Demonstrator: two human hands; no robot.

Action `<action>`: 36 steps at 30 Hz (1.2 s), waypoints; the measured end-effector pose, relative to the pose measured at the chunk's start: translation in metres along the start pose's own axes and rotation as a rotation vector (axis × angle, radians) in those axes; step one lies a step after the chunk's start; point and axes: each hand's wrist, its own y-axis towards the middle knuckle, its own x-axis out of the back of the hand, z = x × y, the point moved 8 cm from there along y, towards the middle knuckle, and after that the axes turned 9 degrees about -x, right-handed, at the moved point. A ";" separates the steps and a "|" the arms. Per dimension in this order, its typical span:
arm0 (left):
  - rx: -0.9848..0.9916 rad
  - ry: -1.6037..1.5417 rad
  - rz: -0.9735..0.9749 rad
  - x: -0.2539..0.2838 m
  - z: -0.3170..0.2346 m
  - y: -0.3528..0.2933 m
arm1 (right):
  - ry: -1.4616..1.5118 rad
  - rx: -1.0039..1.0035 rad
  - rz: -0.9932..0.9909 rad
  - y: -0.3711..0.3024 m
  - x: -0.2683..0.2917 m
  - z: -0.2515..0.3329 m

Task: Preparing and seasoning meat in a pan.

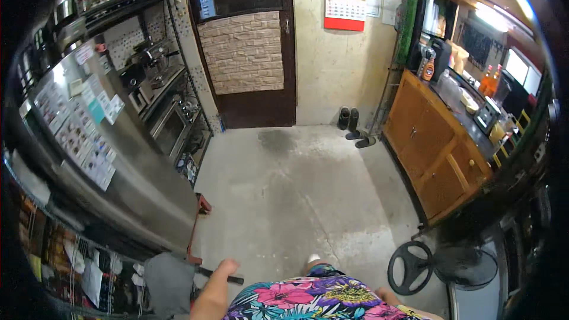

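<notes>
My left hand [225, 267] is at the lower left, its forearm coming up from the bottom edge. A black bar-like handle [235, 279] passes by the wrist, beside a grey cloth-like thing [169, 284]. Whether the fingers touch the handle does not show. Only a bit of my right hand or forearm [386, 296] appears at the right edge of my flowered shirt [296, 296], and its fingers are hidden. One foot in a white shoe [314, 258] shows ahead of the shirt.
A steel fridge [142, 172] and loaded shelves [172, 77] line the left. At the far end stands a dark door [249, 106], with shoes [348, 120] by the wall. Wooden cabinets [427, 136] run along the right; a black round-based pedestal fan [410, 268] stands nearer.
</notes>
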 end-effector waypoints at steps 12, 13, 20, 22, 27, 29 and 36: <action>-0.284 -0.224 0.229 0.085 -0.134 0.339 | -0.073 -0.505 0.037 0.443 0.122 0.072; -0.283 -0.087 0.295 0.088 -0.135 0.352 | -0.080 -0.486 0.009 0.489 0.138 0.099; 0.012 -0.381 -0.210 0.303 -0.090 0.458 | -0.193 -0.153 -0.126 0.649 0.198 0.339; 0.005 -0.257 -0.193 0.379 -0.107 0.506 | -0.113 -0.198 -0.155 0.680 0.208 0.363; -0.158 -0.298 -0.546 0.591 -0.124 0.657 | -0.080 -0.334 -0.154 0.733 0.187 0.394; -0.267 -0.369 -0.573 0.676 -0.176 0.729 | -0.253 -0.376 -0.161 0.720 0.183 0.388; -0.634 -0.434 -0.782 0.970 -0.386 0.894 | 0.082 -0.254 -0.138 0.668 0.193 0.460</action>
